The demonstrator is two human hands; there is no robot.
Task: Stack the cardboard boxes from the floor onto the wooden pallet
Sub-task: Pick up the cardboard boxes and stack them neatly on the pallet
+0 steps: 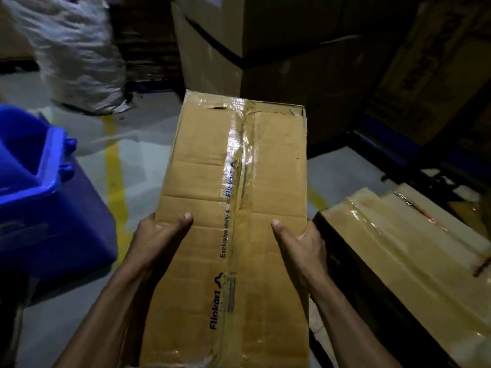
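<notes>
Head view: cardboard box (233,208) gripped between left hand (156,240) and right hand (305,245).

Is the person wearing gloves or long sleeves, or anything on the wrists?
No. Both hands, the left and the right, are bare, with no gloves. The forearms are uncovered as far as the picture shows, so no sleeve is visible. No watch, band or ring can be seen on either wrist or on the thumbs.
</notes>
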